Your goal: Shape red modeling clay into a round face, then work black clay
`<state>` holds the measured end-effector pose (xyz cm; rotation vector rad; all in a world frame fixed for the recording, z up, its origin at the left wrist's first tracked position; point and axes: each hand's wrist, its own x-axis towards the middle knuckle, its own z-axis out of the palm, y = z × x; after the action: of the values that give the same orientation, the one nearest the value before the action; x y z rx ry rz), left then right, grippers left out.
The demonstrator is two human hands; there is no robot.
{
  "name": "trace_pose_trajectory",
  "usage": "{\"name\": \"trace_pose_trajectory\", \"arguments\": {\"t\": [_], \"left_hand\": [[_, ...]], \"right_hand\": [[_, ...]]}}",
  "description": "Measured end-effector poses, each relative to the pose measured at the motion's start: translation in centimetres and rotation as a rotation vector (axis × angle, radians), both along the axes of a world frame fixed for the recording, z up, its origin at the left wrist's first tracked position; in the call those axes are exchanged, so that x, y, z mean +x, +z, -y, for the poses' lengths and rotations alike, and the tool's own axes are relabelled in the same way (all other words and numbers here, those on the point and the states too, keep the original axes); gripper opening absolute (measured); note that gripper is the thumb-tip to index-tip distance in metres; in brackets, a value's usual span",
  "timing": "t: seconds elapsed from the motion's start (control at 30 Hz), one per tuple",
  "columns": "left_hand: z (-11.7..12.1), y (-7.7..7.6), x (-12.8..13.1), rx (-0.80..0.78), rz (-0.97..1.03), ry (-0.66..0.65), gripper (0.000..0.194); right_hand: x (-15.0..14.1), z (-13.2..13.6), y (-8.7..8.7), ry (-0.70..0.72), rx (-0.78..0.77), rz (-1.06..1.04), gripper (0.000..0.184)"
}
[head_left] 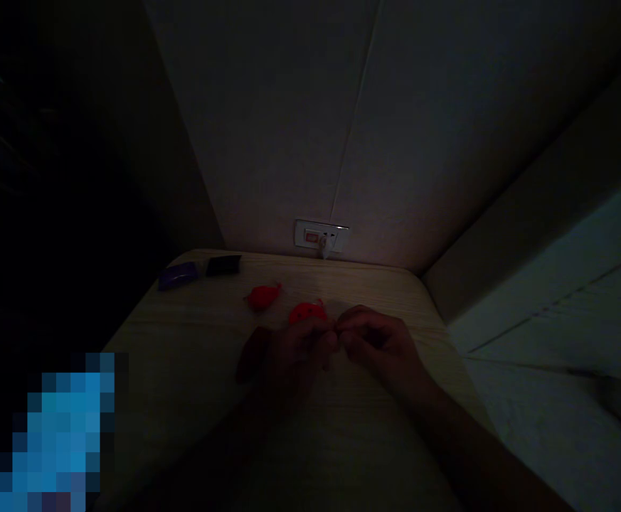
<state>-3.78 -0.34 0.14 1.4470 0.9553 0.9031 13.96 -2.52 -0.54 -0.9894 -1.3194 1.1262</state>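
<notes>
While the left hand and right hand press fingers together, a wood-grain table abuts the dim wall.

Whatever sits between the fingertips of the left hand and right hand is too small and dim to tell. The left hand hides the lower part of the red piece. Blocky blur masks the lower left. The bottom edge cuts off both forearms and the surface.
</notes>
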Motion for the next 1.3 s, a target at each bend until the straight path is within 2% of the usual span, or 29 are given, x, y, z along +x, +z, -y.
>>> {"name": "trace_pose_trajectory", "arguments": {"t": [0.23,0.5,0.8,0.97,1.17,1.3], "left_hand": [[-0.1,-0.2,0.0,0.010,0.096,0.010,0.019],[-0.1,0.4,0.2,-0.032,0.005,0.088,0.016],[0.0,-1.0,-0.4,0.251,-0.237,0.182,0.016],[0.1,-1.2,-0.3,0.390,-0.242,0.196,0.012],[0.2,-1.2,-0.1,0.548,-0.202,0.230,0.011],[0.2,-0.7,-0.2,0.526,-0.255,0.210,0.011]], "right_hand": [[0.0,0.0,-0.1,0.000,-0.010,-0.040,0.006],[0.0,0.1,0.1,0.007,0.000,-0.035,0.009],[-0.1,0.1,-0.1,-0.112,-0.128,-0.036,0.016],[-0.3,0.0,0.0,-0.126,-0.133,-0.011,0.017],[-0.4,0.1,0.1,-0.134,-0.073,0.008,0.016],[-0.2,0.4,0.3,-0.148,0.035,0.122,0.011]]}}
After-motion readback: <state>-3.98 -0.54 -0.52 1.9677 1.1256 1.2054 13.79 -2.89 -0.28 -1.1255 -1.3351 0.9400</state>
